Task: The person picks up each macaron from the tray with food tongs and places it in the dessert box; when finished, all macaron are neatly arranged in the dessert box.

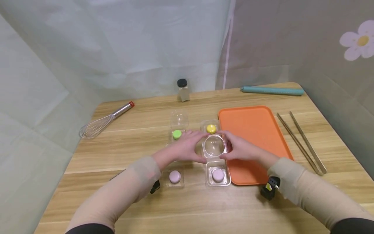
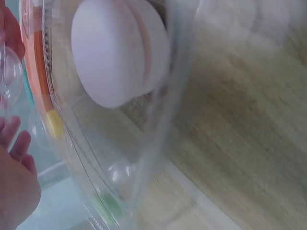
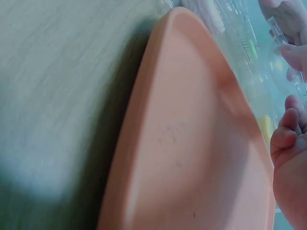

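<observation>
Both hands frame the round-domed clear plastic lid (image 1: pixel 214 146) of an opened box. My left hand (image 1: pixel 190 146) holds its left edge between thumb and fingers; my right hand (image 1: pixel 241 148) holds the right edge, its other fingers curled in. In front of the lid, the box's base (image 1: pixel 228 182) carries a light purple macaron (image 1: pixel 218 175). Behind the lid sits a yellow macaron (image 1: pixel 211 129) in a clear box. A green macaron (image 1: pixel 177 135) lies beyond my left hand. Another purple macaron (image 1: pixel 174 176), large in the left wrist view, sits in a clear box near my left forearm.
An orange tray (image 1: pixel 251 122) lies right of the boxes, under my right forearm. Metal tongs (image 1: pixel 306 143) rest farther right. A whisk (image 1: pixel 106 119) is at left. At the back are a black-capped jar (image 1: pixel 183 92) and a teal rolled item (image 1: pixel 271 91).
</observation>
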